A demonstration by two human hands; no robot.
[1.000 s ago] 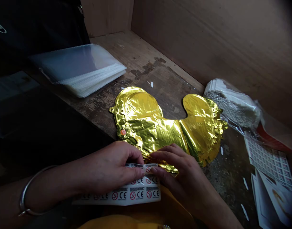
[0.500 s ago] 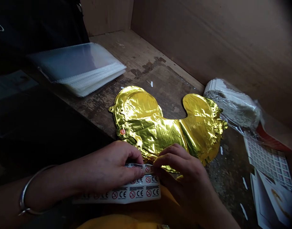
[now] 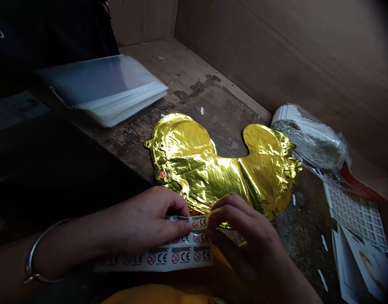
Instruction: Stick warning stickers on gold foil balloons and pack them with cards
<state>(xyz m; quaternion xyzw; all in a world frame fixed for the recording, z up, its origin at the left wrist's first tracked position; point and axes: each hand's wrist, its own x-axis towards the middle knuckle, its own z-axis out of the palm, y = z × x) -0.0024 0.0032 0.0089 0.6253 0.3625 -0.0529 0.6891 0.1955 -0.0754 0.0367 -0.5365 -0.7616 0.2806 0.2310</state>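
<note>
A flat gold foil balloon (image 3: 212,169) lies crumpled on the worn wooden table (image 3: 187,88). Just below it a white sheet of CE warning stickers (image 3: 168,255) rests near the table's front edge. My left hand (image 3: 143,223), with a silver bangle on the wrist, presses down on the sheet's top edge with closed fingers. My right hand (image 3: 241,236) pinches one small sticker (image 3: 200,221) at the sheet's upper right corner, thumb and forefinger together. Both hands touch at the sheet.
A stack of clear plastic sleeves (image 3: 101,88) lies at the back left. A bundle of white strips in a clear bag (image 3: 304,135) and more printed sticker sheets (image 3: 355,211) sit at the right. Brown board walls (image 3: 276,55) close the back and right.
My right hand's fingers have curled up and lifted slightly, peeling the small sticker off the sheet's corner. The left hand and the balloon have stayed put.
</note>
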